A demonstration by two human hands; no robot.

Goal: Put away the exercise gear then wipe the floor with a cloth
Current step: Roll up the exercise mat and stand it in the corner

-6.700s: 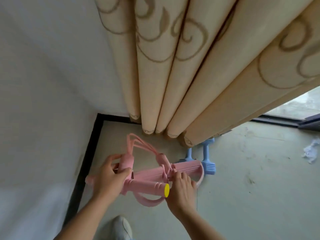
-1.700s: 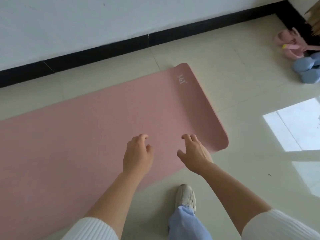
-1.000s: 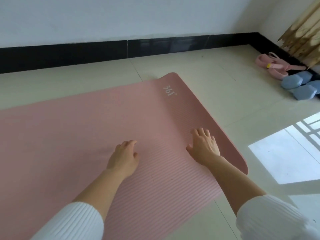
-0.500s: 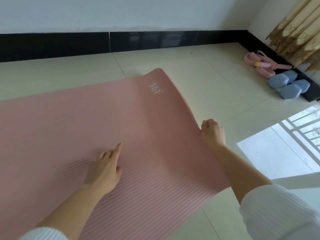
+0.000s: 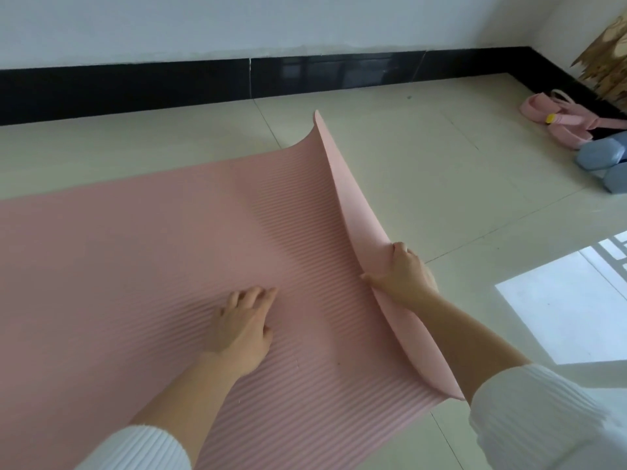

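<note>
Right hand [image 5: 405, 279] grips the yoga mat [image 5: 142, 252] by its raised right end; left hand [image 5: 242, 325] rests flat, fingers spread, holding nothing. Mat looks light, soft, floppy foam, so best taken along that short edge with both hands.

A pink ribbed exercise mat [image 5: 135, 249] lies on the pale tiled floor [image 5: 424, 164], its long side running along the black skirting at the floor's far edge. The right hand [image 5: 403, 281] grips the mat's short right end, thumb on the ribbed top, and holds that end raised off the tiles so its smooth underside shows. The left hand [image 5: 242, 320] rests palm down on the flat part of the mat, fingers loosely spread. In the floor's far right corner, under a curtain [image 5: 607, 62], a pink pedal puller [image 5: 559, 117] lies just beside two blue dumbbells [image 5: 600, 157].
</note>
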